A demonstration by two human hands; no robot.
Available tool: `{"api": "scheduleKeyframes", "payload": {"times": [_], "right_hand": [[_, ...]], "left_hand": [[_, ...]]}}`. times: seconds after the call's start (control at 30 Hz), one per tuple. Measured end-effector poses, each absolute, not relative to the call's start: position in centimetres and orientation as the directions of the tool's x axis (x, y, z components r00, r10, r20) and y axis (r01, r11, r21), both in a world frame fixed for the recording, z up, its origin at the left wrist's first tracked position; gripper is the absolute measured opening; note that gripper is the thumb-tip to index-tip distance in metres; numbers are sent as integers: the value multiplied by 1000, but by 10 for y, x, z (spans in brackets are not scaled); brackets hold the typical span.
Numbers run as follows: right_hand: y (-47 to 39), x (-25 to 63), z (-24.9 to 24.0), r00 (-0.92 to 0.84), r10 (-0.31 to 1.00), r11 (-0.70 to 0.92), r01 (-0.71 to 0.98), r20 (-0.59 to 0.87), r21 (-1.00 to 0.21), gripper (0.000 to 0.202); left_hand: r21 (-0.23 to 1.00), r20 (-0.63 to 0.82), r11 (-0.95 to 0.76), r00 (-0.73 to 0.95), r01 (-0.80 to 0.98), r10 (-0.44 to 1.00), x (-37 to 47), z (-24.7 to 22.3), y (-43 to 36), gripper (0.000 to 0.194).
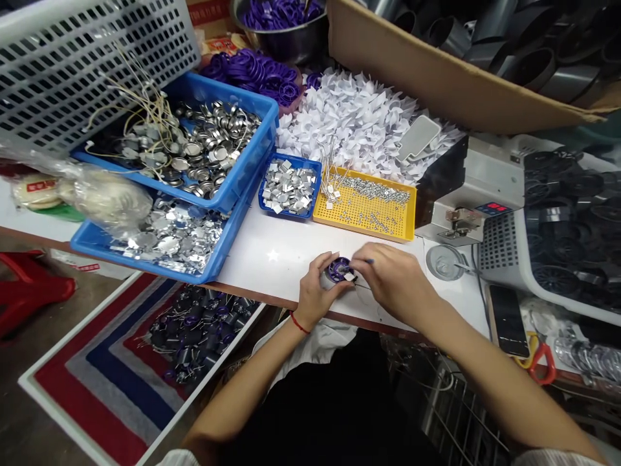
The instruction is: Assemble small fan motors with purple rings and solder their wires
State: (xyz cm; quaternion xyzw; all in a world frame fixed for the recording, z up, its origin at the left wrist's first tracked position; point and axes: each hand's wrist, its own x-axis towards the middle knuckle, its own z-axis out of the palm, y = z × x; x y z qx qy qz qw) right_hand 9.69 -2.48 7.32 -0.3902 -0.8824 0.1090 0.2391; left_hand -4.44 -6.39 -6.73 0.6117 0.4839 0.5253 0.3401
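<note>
My left hand (315,288) has its fingers and thumb curled around a small round purple part (336,268) with a dark ring, held just above the white tabletop near its front edge. A small white square piece (348,276) with thin wires shows at the part's right side. Over that side, my right hand (388,278) is closed in a pinch. Something with a small blue tip shows by its fingers, but what it grips is too small to make out. Beyond my hands lies a yellow tray (363,230) of small metal pieces and wired white squares.
A small blue tray (290,215) holds silver squares; stacked blue bins (247,188) of metal parts stand left. White paper pieces (349,116) are heaped behind. At right are a machine with a red display (458,194), a grey disc (444,262), a phone (507,321) and scissors (543,366).
</note>
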Motion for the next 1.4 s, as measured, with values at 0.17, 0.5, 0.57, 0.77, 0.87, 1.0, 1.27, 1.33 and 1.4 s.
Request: {"api": "scheduleKeyframes", "payload": {"times": [0.17, 0.5, 0.57, 0.77, 0.87, 1.0, 1.27, 1.33, 1.4], "right_hand": [[-54, 123, 59, -401, 742, 656, 599, 537, -460, 18], [-82, 143, 54, 90, 810, 439, 563, 579, -701, 21], [-82, 133, 39, 324, 783, 390, 411, 531, -824, 23], [-64, 65, -27, 522, 851, 137, -104, 63, -985, 29], [-55, 42, -39, 552, 834, 120, -177, 3, -977, 32], [-50, 35, -37, 559, 829, 131, -188, 3, -973, 32], [-48, 34, -32, 561, 828, 76, -107, 3, -991, 35], [-47, 34, -32, 554, 832, 73, -127, -9, -989, 35], [-46, 32, -34, 547, 837, 83, -163, -20, -983, 35]], "left_hand": [[900, 352, -339, 6, 275, 936, -44, -67, -64, 68], [848, 387, -364, 20, 384, 922, -45, -66, -65, 65], [844, 370, -344, 17, 411, 929, -45, -61, -67, 65], [957, 126, -94, -103, 273, 987, -40, -44, -69, 50], [992, 10, 9, -146, 128, 989, -37, -40, -65, 44], [997, -78, 80, -170, 5, 982, -36, -39, -57, 40], [979, -186, 199, -189, 50, 964, -36, -37, -44, 40], [979, -150, 174, -203, 106, 968, -33, -35, -46, 40], [972, -90, 131, -207, 195, 974, -28, -32, -49, 40]]}}
